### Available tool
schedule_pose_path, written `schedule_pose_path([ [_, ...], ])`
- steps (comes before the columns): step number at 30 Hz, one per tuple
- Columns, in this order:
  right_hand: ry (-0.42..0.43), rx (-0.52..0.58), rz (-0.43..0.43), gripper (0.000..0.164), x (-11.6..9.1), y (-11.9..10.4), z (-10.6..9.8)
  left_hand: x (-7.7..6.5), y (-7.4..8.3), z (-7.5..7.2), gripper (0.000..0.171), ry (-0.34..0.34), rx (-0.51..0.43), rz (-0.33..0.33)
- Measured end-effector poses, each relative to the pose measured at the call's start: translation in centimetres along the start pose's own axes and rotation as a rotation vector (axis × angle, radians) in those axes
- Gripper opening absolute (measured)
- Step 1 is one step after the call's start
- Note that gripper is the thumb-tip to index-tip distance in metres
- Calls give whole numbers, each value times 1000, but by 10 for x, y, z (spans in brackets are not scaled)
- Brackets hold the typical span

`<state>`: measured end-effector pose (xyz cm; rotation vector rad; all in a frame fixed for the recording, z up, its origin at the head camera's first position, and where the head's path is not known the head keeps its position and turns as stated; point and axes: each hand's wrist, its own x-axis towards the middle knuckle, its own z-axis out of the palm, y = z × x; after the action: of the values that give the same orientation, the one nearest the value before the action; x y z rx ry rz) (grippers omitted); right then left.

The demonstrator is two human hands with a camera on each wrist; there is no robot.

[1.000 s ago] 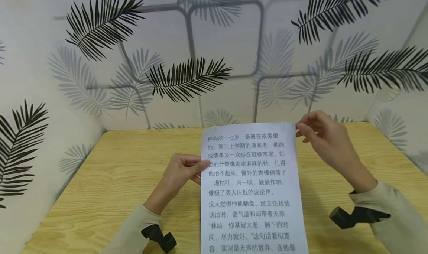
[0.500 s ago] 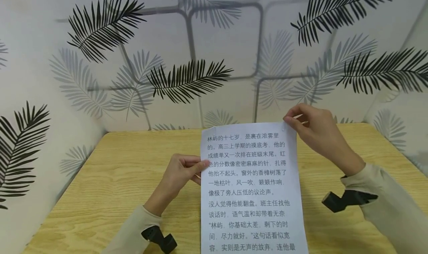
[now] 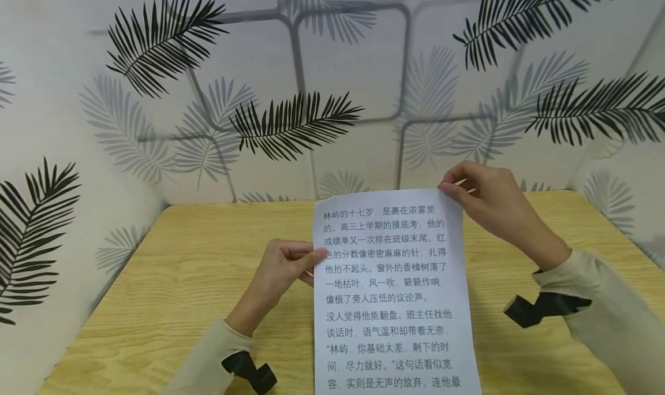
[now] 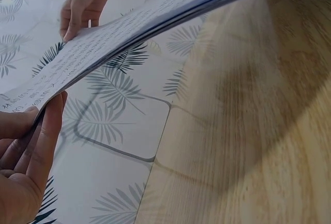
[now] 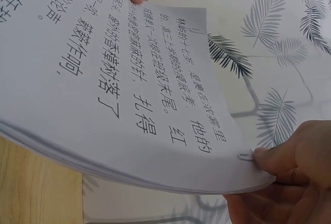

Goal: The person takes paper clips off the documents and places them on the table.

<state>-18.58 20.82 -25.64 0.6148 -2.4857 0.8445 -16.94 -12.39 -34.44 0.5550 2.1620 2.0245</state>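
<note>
A stack of printed paper sheets (image 3: 392, 305) is held up over the table. My left hand (image 3: 275, 271) grips its left edge, thumb on the front and fingers behind. At the top right corner my right hand (image 3: 490, 201) pinches the paper clip (image 5: 245, 157), its thumb on the clip's end and other fingers below the sheets. That clip is hidden behind the thumb in the head view. A second paper clip (image 5: 197, 31) sits on the top left edge, seen in the right wrist view. Several layered sheet edges show in the left wrist view.
A wood-grain table (image 3: 197, 268) lies beneath the paper. Behind it stands a pale wall (image 3: 353, 66) with a leaf pattern. A black camera mount (image 3: 545, 308) is strapped to the right wrist, another mount (image 3: 249, 372) to the left.
My right hand has come in from the right edge to the top right corner and taken hold at the paper clip. The left hand keeps its grip in nearly the same place.
</note>
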Motion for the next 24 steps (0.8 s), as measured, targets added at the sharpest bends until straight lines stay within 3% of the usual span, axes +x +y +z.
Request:
schedule_pose_path([
  [11,-131,38,13,9,2,-3,-3,0,1,-1,22,-7,-5,10],
  [24,-171,128,59,10,2,-4,-5,-1,3,-1,23,0,4,9],
])
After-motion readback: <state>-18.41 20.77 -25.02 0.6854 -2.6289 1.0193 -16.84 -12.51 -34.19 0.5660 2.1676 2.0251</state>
